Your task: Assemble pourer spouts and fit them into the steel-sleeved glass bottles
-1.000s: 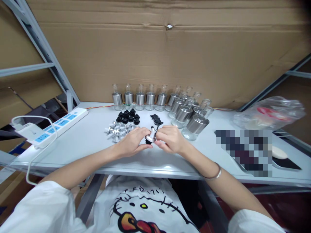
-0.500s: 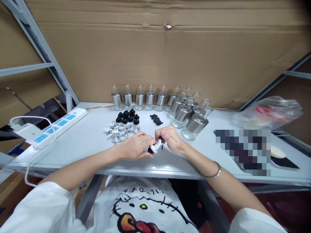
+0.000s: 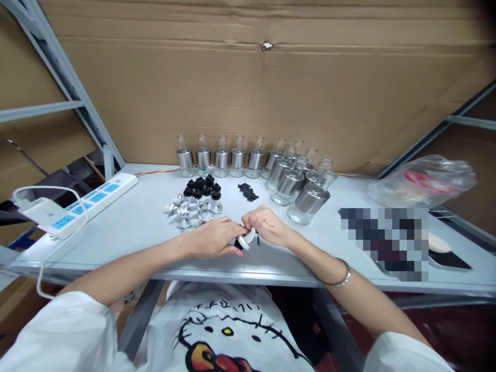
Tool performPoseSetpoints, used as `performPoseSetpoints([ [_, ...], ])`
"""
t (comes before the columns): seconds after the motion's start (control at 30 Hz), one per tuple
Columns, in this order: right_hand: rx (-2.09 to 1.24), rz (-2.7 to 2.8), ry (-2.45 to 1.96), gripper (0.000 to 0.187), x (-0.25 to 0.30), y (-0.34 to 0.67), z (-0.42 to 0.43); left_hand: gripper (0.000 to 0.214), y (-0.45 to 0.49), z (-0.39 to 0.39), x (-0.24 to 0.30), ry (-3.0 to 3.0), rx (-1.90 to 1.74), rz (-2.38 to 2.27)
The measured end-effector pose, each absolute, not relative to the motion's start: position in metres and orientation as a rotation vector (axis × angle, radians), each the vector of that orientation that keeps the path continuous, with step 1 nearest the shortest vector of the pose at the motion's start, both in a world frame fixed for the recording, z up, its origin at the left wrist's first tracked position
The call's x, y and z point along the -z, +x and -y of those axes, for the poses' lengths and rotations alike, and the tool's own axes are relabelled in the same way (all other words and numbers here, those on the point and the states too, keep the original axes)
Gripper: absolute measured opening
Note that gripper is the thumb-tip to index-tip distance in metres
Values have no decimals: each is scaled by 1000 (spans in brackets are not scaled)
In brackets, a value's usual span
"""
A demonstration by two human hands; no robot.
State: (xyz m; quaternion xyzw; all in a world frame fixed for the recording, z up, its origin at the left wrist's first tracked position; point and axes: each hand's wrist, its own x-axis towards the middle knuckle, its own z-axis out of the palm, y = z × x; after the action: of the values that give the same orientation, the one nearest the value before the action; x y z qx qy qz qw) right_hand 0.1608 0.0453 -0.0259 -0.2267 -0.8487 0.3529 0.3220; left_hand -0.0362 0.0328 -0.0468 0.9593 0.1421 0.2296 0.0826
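Over the front of the table, my left hand (image 3: pixel 217 238) is closed around a bottle pourer (image 3: pixel 247 239) with a silver-white collar and a black stopper. My right hand (image 3: pixel 267 226) meets it from the right, fingers curled and thumb pressed at the spout end. Below those fingers a small black piece (image 3: pixel 258 239) pokes out; the fingers hide most of it. Just behind my left hand lies a pile of silver-white spout parts (image 3: pixel 194 209). Black stoppers (image 3: pixel 201 187) are grouped beyond it, with a small heap of flat black pieces (image 3: pixel 248 191) to their right.
Several glass bottles with steel sleeves (image 3: pixel 238 158) line the back and curve forward on the right (image 3: pixel 312 199). A white power strip (image 3: pixel 93 204) with a cable lies at left. At right are a clear plastic bag (image 3: pixel 422 181) and a blurred-out item (image 3: pixel 383 243). Cardboard (image 3: pixel 248 93) walls the back.
My right hand has shifted slightly left and closed further over the spout end, covering more of it. My left hand still holds the pourer. The view has moved slightly.
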Motion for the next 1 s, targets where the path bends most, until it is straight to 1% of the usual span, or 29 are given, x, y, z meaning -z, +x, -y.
performPoseSetpoints([
  [0.1,-965,2247,-624,70,27,161,-46,55,-36,-34,48,2882,-674,-422],
  [0.33,-1171,2106,-622,72,24,157,-41,57,-37,-32,45,2936,-824,-364],
  [0.43,-1296,2020,-675,74,25,157,-42,52,-37,-31,42,2963,-865,-405],
  [0.53,-1421,1919,-601,76,26,158,-46,46,-37,-31,39,3010,-1028,-467],
  [0.63,-1434,1934,-507,67,24,158,-49,43,-37,-31,37,3041,-1247,-547],
  [0.7,-1393,1983,-528,60,22,158,-48,43,-36,-31,36,3076,-1314,-601],
  [0.9,-1082,2203,-670,37,17,160,-39,38,-34,-28,33,3171,-1315,-632],
  [1.0,-1086,2244,-668,33,16,160,-36,37,-33,-27,34,3178,-1332,-546],
])
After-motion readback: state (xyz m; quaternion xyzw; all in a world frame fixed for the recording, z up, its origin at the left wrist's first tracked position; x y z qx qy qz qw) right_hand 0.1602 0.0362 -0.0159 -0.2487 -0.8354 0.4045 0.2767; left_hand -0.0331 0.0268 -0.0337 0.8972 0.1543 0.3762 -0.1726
